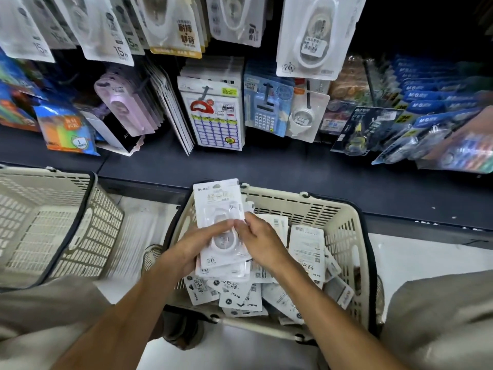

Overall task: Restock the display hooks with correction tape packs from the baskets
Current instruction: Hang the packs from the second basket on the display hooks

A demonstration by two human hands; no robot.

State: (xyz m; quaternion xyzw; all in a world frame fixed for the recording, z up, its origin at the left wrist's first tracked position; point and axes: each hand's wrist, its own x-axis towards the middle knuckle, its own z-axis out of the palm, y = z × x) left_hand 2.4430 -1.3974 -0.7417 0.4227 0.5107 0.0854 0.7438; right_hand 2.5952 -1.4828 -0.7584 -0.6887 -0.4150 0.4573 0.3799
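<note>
A stack of correction tape packs is held over the right basket, gripped from below by the left hand and pinched at its edge by the right hand. Many packs remain loose in the basket; the left basket appears emptied.

blue calculator, label sheets, shoe

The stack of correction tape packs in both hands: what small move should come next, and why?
Probably lift the stack of correction tape packs toward the hanging "76" pack above. The left hand and right hand already grip it over the right basket, and its front pack bears the same "76" mark.
</note>
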